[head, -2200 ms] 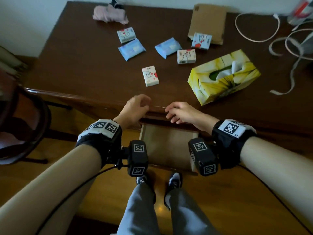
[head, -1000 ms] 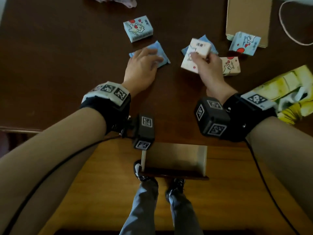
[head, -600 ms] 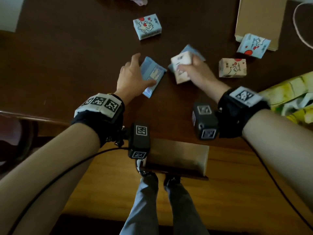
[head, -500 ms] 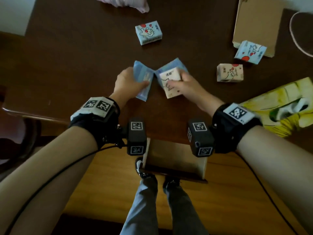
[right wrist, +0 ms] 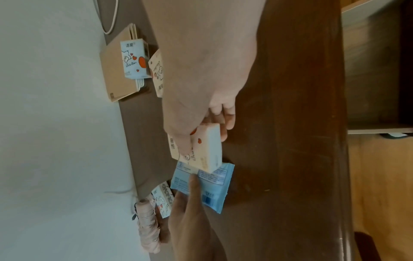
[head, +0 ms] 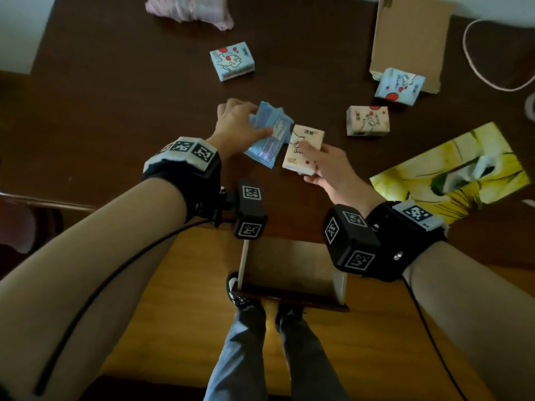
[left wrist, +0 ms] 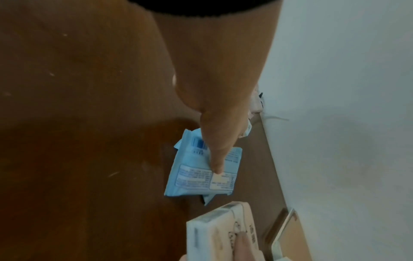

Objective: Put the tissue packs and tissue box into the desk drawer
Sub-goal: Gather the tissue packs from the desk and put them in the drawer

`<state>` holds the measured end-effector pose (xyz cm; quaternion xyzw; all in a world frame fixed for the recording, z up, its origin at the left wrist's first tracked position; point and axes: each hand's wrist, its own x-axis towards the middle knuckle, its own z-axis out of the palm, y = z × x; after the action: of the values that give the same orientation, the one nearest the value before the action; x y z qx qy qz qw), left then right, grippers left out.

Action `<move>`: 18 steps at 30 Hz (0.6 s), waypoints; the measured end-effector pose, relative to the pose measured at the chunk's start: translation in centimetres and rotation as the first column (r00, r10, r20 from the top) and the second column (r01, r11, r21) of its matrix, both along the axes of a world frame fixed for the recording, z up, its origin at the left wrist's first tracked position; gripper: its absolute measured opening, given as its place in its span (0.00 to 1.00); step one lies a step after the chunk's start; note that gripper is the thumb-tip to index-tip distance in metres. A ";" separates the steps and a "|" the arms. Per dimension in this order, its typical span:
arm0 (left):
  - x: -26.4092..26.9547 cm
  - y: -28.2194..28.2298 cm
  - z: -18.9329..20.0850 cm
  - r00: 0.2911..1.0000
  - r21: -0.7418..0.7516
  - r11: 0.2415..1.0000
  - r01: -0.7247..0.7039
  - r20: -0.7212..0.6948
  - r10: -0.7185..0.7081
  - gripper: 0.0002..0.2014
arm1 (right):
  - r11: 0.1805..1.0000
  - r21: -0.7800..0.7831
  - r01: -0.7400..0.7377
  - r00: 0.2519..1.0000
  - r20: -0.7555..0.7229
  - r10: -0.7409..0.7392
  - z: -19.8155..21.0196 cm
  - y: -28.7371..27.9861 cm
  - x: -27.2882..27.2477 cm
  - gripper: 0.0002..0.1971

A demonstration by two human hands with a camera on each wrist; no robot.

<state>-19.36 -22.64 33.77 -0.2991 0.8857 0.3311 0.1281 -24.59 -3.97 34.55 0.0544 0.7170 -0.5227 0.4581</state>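
Observation:
My left hand [head: 246,121] grips two stacked blue tissue packs [head: 270,140] just above the dark desk; its thumb presses the top blue pack [left wrist: 201,173]. Right beside them my right hand [head: 314,164] holds a cream tissue pack [head: 304,149], thumb on top and fingers underneath, and the cream pack [right wrist: 202,150] touches the blue pack [right wrist: 208,185]. The open drawer [head: 289,267] is below the desk's near edge, under my wrists. A yellow tissue box [head: 451,169] lies at the right. Three more packs lie on the desk: light blue [head: 231,60], light blue [head: 399,85], cream [head: 367,120].
A flat cardboard piece [head: 411,39] lies at the back right under one light blue pack. A pink folded umbrella [head: 188,7] is at the back edge, a white cable [head: 489,82] at the far right. My legs stand below the drawer; a chair is at the left.
Both hands have drawn back toward the desk's near edge with their packs. The second blue pack has passed from my right hand to my left, and the cream pack stays in the right.

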 end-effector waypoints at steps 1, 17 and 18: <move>-0.1 0.2 -0.1 0.999 -0.016 1.000 0.010 0.031 -0.010 0.30 | 1.000 -0.003 -0.005 1.000 -0.010 0.005 -0.2 0.3 0.1 0.14; 5.1 2.1 -0.3 0.869 0.737 0.550 -0.393 0.103 0.483 0.21 | 0.995 -0.056 -0.083 0.994 -0.079 0.078 -0.8 -4.3 2.8 0.18; 5.2 2.1 -0.4 0.861 0.724 0.556 -0.407 0.102 0.498 0.29 | 0.992 -0.042 -0.119 0.991 -0.072 0.115 -0.6 -4.6 2.9 0.18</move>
<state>-14.15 -20.57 33.37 -0.4215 0.5794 0.6911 0.0950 -21.68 -8.55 33.93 -0.0164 0.7221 -0.5127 0.4640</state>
